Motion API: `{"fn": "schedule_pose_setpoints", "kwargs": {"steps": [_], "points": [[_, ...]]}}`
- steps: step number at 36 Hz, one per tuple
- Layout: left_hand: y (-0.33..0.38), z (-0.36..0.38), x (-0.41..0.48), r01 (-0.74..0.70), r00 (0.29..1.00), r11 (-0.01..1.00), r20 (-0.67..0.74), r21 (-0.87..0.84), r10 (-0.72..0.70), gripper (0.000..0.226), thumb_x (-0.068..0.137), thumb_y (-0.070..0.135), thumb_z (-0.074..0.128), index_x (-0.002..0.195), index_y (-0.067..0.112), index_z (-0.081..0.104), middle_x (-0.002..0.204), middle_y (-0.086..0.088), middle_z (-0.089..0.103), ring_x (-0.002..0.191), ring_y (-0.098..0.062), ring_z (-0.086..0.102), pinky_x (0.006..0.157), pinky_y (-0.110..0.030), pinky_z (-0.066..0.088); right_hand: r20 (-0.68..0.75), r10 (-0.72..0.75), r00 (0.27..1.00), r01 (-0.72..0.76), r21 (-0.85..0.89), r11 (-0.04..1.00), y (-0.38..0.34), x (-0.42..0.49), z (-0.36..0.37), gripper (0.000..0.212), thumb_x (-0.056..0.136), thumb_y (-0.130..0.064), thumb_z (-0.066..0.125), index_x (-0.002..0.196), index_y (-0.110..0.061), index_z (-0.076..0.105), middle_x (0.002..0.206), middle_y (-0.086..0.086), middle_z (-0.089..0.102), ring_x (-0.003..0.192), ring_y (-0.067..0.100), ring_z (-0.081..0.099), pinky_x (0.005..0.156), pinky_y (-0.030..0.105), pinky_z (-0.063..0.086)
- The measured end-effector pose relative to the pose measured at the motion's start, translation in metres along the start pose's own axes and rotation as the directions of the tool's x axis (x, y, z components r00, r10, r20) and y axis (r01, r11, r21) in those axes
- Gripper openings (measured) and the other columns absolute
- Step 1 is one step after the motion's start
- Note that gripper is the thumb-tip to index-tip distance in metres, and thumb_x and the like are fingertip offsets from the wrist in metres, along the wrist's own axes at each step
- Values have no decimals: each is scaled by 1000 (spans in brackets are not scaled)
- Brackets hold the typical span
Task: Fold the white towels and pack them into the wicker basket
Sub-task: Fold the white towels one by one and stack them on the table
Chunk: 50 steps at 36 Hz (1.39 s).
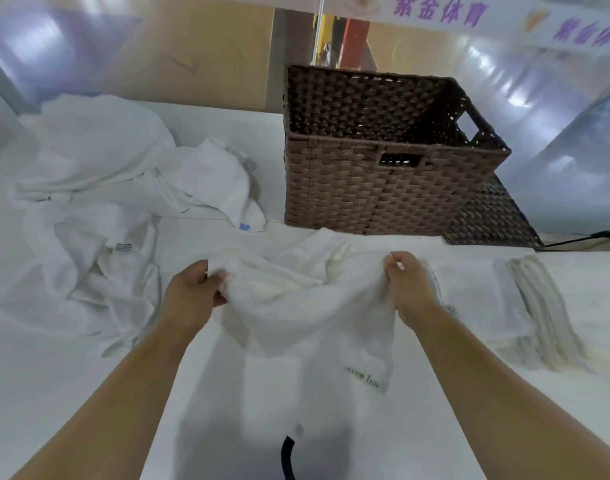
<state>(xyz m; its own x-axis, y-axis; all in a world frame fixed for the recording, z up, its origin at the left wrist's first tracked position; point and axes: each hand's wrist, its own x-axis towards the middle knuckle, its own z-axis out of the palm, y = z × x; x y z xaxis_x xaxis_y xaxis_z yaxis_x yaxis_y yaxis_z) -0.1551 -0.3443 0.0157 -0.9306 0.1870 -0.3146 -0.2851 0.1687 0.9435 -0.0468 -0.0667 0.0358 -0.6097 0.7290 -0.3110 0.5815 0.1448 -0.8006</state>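
Cloth of the white towel, pinched at its upper edge by left hand and right hand, is judged limp, light, best gripped at corners.

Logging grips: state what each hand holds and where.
The left hand and right hand each grip the white towel by its bunched top edge, one per end.

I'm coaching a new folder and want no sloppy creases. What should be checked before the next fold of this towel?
1. Grip of left hand on held towel: ok, fingers curled round its top edge.
2. Grip of right hand: ok, pinching the same edge.
3. Towel flat and taut: not ok, bunched and sagging between the hands.
4. Opening of wicker basket: ok, no lid on it.
5. Clearance from unfolded pile: ok, it lies off to the left.
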Motion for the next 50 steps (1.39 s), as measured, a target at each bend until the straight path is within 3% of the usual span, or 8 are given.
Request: {"fn": "schedule_pose_setpoints", "kwargs": {"steps": [3,7,14,21,30,35,39,50], "points": [[32,-2,2,-85,990,990,-123,-116,71,17,96,8,49,93,13,66,92,-8,69,81,-23,67,70,-30,59,-50,7,999,-4,57,998,-29,11,-25,26,94,-35,51,91,-15,67,95,12,68,91,31,63,89,45,51],[57,-9,10,-134,979,974,-174,-181,102,16,97,14,48,89,18,62,89,-5,66,74,-24,64,63,-34,57,48,120,992,-129,332,934,-49,25,-47,34,89,-24,63,115,-3,62,97,11,66,90,27,62,93,43,50],[36,-27,13,-31,992,998,-124,-60,24,18,95,11,52,82,15,64,96,-18,64,80,-29,63,69,-36,54,-61,176,983,-170,93,981,-27,21,-41,20,91,-14,58,100,3,63,109,21,64,94,32,58,93,45,48],[48,-25,10,-108,990,987,-102,-115,96,17,97,19,51,86,18,65,89,-8,67,79,-28,66,69,-38,56,-141,-19,990,43,166,985,-37,14,-45,21,100,-21,42,94,-10,58,80,5,55,67,16,48,58,27,39],[103,-24,19,-272,953,962,-136,25,272,22,99,31,44,108,17,58,106,-12,64,85,-36,66,67,-45,59,-241,-244,939,271,82,959,-91,18,-76,22,99,-27,40,82,-18,50,72,3,44,55,18,37,48,27,33],[134,-26,12,-349,868,905,-280,242,410,20,98,29,44,100,16,59,98,-7,58,93,-31,54,81,-46,53,-179,-412,893,405,-78,911,-116,11,-90,14,99,-29,42,99,-20,52,82,-6,52,69,13,46,69,35,45],[150,-28,3,-290,846,871,-319,397,427,29,97,27,47,108,4,61,113,-13,61,101,-29,53,82,-31,35,-118,-379,918,381,-8,925,-128,9,-99,22,98,-27,48,91,-7,52,78,7,49,66,24,43,64,34,41],[173,-28,-44,-279,884,936,-322,216,338,14,86,26,66,92,14,70,100,-3,66,83,-22,58,79,-35,52,97,-267,959,227,307,924,-131,-15,-132,37,94,-3,52,129,-14,56,121,11,58,105,29,60,93,43,51]]}}
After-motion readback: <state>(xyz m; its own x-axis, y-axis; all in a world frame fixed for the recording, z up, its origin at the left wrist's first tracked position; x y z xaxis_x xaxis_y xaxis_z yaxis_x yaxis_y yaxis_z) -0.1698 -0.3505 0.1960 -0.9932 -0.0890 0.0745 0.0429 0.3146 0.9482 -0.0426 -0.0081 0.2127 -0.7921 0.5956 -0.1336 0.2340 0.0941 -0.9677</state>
